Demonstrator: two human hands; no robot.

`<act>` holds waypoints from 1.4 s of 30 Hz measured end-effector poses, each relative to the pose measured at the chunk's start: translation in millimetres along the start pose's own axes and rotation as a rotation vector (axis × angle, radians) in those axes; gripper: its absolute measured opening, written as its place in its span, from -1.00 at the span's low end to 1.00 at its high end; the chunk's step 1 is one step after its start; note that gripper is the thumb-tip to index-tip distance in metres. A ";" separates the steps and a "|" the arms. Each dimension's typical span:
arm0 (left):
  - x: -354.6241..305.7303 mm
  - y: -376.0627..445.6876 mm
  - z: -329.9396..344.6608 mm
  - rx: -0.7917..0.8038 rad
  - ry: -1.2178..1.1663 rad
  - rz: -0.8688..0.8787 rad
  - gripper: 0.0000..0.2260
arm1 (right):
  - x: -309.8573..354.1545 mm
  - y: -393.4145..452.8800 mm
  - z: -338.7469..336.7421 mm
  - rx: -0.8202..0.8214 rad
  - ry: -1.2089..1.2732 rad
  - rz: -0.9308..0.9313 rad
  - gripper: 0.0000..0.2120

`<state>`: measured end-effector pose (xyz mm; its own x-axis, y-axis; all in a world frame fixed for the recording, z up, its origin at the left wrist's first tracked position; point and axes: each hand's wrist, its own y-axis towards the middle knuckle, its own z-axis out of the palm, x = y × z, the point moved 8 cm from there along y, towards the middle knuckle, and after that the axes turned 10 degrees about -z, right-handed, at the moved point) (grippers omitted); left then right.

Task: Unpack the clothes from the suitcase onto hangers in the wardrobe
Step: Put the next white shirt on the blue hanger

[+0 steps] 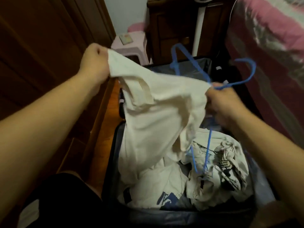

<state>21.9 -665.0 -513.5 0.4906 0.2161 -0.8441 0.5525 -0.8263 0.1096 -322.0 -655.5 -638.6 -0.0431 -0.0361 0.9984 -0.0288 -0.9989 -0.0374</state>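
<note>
1. Two hands hold one cream T-shirt (156, 102), stretched above the open suitcase (111, 162).
2. Your left hand (95, 63) clenches one edge; your right hand (225, 106) pinches the opposite edge plus the blue hangers (194, 69).
3. Shirt's long axis runs hand to hand; hangers sit at the right hand, nearer.
4. Shirt: plain, creased, hem trailing onto packed clothes.
</note>
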 end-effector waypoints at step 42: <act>117.1 -72.5 38.1 0.381 0.120 -0.240 -0.88 | -75.4 -77.8 -10.6 0.125 -0.396 0.170 -0.78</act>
<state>13.7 -599.6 -640.3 0.4660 0.4645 -0.7530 0.3840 -0.8729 -0.3009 -327.1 -574.6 -711.5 0.3498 -0.1849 0.9184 0.0673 -0.9728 -0.2215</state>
